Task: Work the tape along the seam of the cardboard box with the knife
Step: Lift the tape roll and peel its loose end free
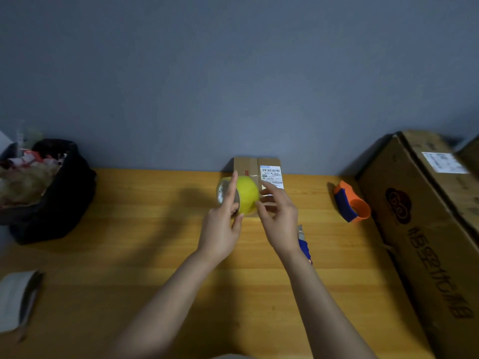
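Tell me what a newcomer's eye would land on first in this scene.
The bright yellow tape roll at mid-table, held in the left hand while the right hand picks at its edge, in front of the small cardboard box against the wall. Next, the orange and blue tape dispenser to the right, beside a large cardboard box. The blue knife lies on the table, partly hidden by the right wrist.

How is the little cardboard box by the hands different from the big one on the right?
The small cardboard box sits at the table's far edge by the wall, partly hidden by the yellow tape roll; the large cardboard box stretches along the table's right side. The small box's label fills much of its top; the large box's covers little, with dark printing on its side. Both are brown and labelled.
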